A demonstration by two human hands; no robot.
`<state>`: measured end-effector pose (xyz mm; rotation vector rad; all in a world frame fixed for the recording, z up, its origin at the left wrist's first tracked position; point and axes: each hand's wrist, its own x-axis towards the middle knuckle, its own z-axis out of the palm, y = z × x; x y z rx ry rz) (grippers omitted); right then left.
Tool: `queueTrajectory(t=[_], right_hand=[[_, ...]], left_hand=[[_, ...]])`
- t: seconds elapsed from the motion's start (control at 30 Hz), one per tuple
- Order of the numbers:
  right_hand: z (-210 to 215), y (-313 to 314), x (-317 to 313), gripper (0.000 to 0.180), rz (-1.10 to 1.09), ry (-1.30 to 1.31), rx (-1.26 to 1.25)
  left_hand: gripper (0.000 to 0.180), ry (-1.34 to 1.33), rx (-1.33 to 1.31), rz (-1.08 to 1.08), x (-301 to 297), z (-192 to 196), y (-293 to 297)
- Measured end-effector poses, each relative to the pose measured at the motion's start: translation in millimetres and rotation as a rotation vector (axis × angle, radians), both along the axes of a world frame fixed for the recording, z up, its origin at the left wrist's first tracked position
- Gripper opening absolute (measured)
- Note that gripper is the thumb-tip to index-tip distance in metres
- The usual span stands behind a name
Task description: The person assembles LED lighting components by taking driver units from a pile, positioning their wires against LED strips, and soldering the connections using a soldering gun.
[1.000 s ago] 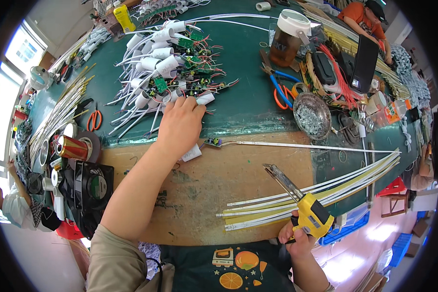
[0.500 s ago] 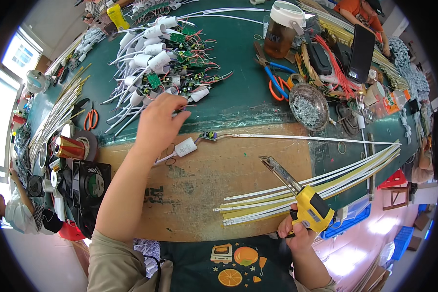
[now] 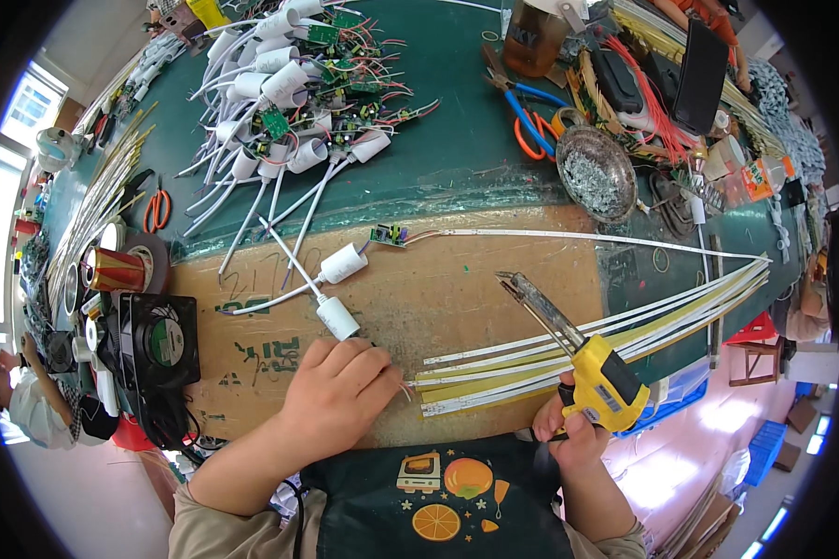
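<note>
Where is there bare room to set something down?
On the brown board, one patch lies between the two white cylinders and the tip of the yellow tool, another between the black fan and the left hand. On the green tabletop, a stretch between the heap of cylinders and the blue-handled pliers. Crowded: right of the metal bowl and around the fan.
</note>
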<state>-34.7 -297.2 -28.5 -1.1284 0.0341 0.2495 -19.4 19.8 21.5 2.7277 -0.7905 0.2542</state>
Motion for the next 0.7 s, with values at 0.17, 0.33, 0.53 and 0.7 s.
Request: queueTrajectory(t=[0.17, 0.33, 0.53, 0.7], right_hand=[[-2, -2, 0, 0.061, 0.0, -0.015, -0.008], [-1, 0, 0, 0.061, -0.003, -0.016, -0.012], [-2, -1, 0, 0.061, 0.002, -0.027, -0.026], [-1, -1, 0, 0.062, 0.004, -0.029, -0.014]], left_hand=[[0.029, -0.107, -0.194, -0.023, 11, -22, -12], [0.028, -0.067, -0.164, -0.012, 7, -25, -8], [0.026, -0.022, -0.073, 0.032, 0, -15, -10], [0.028, -0.045, -0.068, 0.049, -1, -14, -12]])
